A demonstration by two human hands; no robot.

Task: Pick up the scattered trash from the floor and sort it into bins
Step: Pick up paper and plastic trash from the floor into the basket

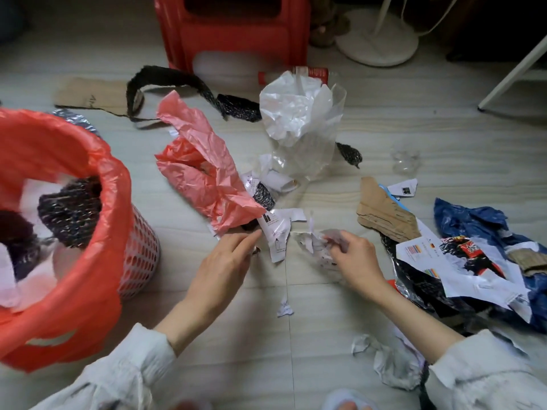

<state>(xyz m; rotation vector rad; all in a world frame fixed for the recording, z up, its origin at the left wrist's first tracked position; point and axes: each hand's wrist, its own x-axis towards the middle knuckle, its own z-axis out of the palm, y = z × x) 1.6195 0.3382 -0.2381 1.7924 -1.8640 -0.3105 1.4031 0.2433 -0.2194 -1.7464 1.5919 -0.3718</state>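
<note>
Head camera view, looking down at a pale tiled floor (296, 335) strewn with trash. Left hand (225, 261): fingers extended forward and close together, tips touching the lower edge of a torn printed paper strip (276, 232) that lies partly under a crumpled pink plastic bag (201, 170). Whether the fingertips pinch the strip cannot be determined. Right hand (353, 258): fingers curled around a bunch of crumpled paper scraps (313, 245), held just above the floor.

White perforated bin (139, 255): stands at the left, lined with an orange-red bag (88, 276); it contains dark knitted fabric (71, 208) and pale paper.

Remaining trash locations:
- Clear plastic wrapping (302, 125): upright, beyond the pink bag.
- Black knitted strip (177, 81): far side, in front of a red plastic stool (233, 31).
- Torn cardboard piece (381, 211): right of centre.
- Blue plastic bag (473, 220) with printed paper sheets (461, 267) on it: far right.
- Small paper scrap (284, 306): between the forearms.
- Crumpled grey paper (390, 362): near the right sleeve (485, 377).

White round fan base (376, 42): stands at the upper right.
</note>
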